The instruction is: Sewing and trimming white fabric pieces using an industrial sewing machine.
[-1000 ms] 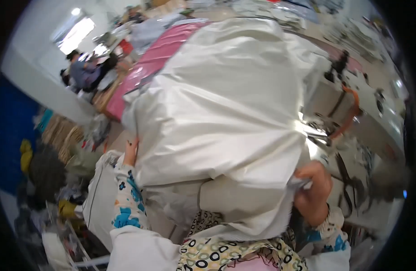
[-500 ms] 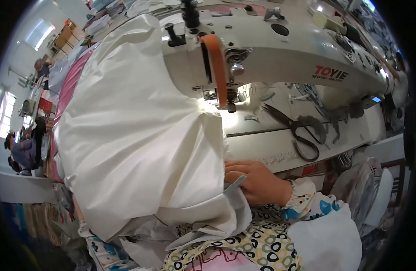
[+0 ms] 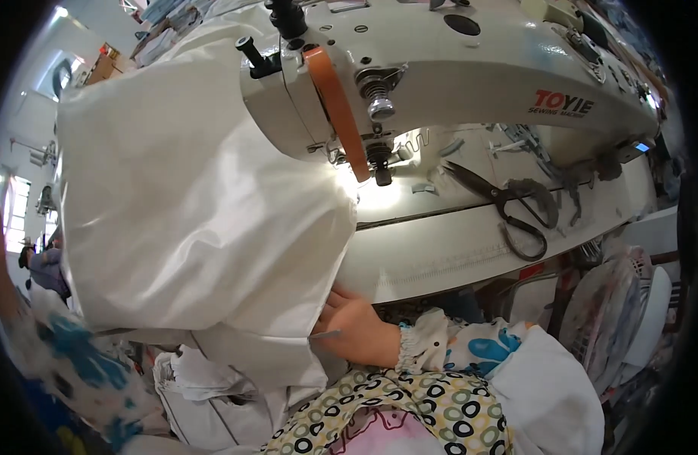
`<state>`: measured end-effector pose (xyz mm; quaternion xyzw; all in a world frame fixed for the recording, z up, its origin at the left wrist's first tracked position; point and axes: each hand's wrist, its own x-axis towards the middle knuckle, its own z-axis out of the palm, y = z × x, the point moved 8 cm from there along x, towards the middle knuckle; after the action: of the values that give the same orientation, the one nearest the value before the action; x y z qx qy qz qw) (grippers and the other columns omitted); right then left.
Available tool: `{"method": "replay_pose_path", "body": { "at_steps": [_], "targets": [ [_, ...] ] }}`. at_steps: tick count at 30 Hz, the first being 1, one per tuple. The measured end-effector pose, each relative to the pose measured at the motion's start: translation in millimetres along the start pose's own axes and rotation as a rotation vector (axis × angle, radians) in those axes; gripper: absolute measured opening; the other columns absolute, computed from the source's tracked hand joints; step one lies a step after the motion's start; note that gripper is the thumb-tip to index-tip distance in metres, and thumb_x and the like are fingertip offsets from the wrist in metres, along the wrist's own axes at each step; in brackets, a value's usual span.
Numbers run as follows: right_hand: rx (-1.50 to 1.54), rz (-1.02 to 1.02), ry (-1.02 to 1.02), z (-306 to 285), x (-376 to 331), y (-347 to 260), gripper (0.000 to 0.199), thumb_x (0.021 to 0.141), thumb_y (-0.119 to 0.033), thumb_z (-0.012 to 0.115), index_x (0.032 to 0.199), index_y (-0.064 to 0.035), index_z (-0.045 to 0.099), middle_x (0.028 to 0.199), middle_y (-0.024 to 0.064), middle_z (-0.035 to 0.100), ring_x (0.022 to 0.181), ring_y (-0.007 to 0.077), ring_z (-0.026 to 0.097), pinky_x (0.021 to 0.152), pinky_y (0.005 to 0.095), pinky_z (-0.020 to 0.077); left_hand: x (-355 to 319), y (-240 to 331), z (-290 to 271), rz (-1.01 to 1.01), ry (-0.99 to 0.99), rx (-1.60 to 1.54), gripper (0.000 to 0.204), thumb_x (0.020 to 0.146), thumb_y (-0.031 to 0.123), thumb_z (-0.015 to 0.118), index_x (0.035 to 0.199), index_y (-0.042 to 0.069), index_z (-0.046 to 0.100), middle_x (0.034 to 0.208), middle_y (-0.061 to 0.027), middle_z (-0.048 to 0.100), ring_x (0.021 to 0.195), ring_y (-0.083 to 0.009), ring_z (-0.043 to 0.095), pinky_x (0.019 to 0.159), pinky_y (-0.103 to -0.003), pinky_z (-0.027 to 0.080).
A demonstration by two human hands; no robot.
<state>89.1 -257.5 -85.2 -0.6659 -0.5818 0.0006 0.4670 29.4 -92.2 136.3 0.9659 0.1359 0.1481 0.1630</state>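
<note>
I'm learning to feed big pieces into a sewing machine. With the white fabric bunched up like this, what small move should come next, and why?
Probably slide the white fabric edge rightward, flat onto the machine bed toward the presser foot. The fabric billows left of the needle area, its edge not yet under the foot, and the right hand grips its lower edge below the table. The left hand is hidden.

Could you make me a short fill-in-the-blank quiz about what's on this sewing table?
1. The right hand grips the lower edge of the ____ cloth.
2. On the table, right of the needle, lie black ____.
3. The strap down the front of the sewing machine is ____.

Missing words: white; scissors; orange
</note>
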Motion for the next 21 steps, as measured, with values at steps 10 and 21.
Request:
{"method": "replay_pose_path", "body": {
  "at_steps": [10,21],
  "targets": [
    [-0.099,0.147,0.057,-14,-8,1,0.028,0.076,-0.017,0.064,0.101,-0.0059,0.072,0.109,0.0084,0.069,0.107,0.0263,0.066,0.102,0.0417,0.0500,36,99,211,0.384,-0.077,0.529,0.035,0.079,0.018,0.061,0.111,0.005,0.060,0.096,-0.0063,0.056,0.086,-0.0211,0.056,0.074,-0.033,0.041],
    [-0.178,0.171,-0.001,-48,-10,5,0.032,0.073,-0.010,0.066,0.104,-0.0055,0.067,0.103,0.0112,0.070,0.104,0.0296,0.070,0.085,0.0389,0.0569,27,69,222,0.270,-0.503,-0.144,0.052,0.080,0.002,0.053,0.130,-0.010,0.051,0.091,-0.0212,0.065,0.088,-0.0398,0.063,0.091,-0.047,0.047]
  ]
}}
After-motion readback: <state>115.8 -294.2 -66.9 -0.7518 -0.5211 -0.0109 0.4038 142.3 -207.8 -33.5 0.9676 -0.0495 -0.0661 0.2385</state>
